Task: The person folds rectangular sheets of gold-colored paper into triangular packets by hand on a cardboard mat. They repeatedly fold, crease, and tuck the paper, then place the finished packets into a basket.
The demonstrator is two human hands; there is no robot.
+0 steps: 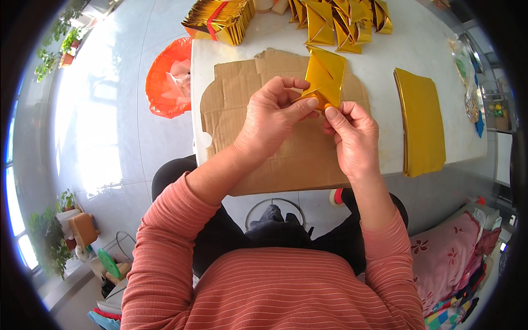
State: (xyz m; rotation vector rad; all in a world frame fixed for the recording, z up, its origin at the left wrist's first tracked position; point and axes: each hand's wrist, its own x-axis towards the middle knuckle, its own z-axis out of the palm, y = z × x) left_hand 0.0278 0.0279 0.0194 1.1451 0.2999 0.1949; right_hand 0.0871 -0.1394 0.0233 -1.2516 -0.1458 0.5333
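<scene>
Between my two hands is a folded piece of gold foil paper [328,74], raised over a flat sheet of brown cardboard [272,165]. My left hand [274,109] pinches its lower left corner between thumb and fingers. With thumb and fingertips, my right hand [352,128] grips the lower right part. A fold crosses the paper's near end, and its far end points away from me. The fingers partly hide the near edge. To the right lies a stack of flat gold foil sheets [423,123], reaching over the table's front edge.
Folded gold foil pieces [346,24] are heaped at the back of the white table [383,57]. At the back left stands a bundle of gold pieces [222,20] with a red band. An orange plastic bag [165,82] holding paper scraps hangs by the left edge. A clear plastic bag [464,74] lies far right.
</scene>
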